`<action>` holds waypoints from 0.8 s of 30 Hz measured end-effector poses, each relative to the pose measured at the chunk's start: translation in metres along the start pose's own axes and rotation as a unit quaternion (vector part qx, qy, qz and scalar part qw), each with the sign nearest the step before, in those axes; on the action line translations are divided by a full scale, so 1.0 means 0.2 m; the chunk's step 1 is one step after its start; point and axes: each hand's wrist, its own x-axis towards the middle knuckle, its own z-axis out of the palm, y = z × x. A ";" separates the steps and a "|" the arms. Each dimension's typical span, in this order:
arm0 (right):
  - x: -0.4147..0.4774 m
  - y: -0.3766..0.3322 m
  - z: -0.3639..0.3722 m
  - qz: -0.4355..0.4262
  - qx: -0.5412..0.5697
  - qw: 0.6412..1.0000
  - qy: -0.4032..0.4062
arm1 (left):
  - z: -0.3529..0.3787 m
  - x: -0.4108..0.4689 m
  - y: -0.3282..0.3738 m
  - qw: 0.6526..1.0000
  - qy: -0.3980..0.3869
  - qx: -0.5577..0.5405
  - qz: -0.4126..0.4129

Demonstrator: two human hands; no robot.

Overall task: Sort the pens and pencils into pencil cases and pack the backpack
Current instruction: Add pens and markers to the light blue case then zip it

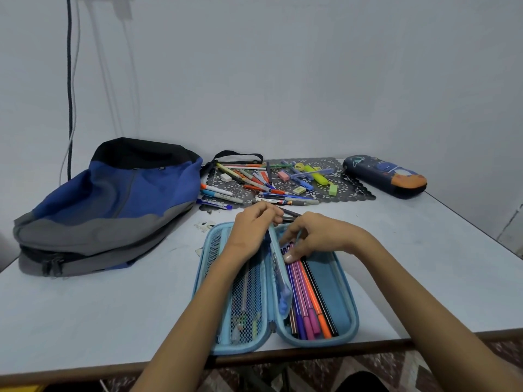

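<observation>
The felt pens [307, 301] lie in the right half of the open pencil case [351, 306] at 6 o'clock on the tabletop [424, 250], so the left hand [252, 224], pinching the divider flap [278, 267], should hold it clear while the right hand [319, 236], pinching their far ends, seats them flush.

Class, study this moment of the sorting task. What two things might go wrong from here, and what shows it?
1. The open pencil case lies close to the near edge of the table; a nudge may slide it off.
2. The left hand holds the middle flap up; if it slips, the flap may drop onto the pens and the right hand.
</observation>
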 end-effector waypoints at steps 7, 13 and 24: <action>-0.02 0.00 -0.02 0.018 -0.025 0.999 -0.015 | 0.00 0.00 0.00 1.000 -0.002 0.006 -0.003; 0.00 0.03 0.01 0.027 -0.034 0.999 0.025 | 0.00 0.01 -0.01 1.000 -0.003 0.013 0.003; -0.04 0.02 -0.04 0.094 0.050 0.994 -0.021 | 0.01 0.01 -0.01 1.000 -0.006 0.011 0.001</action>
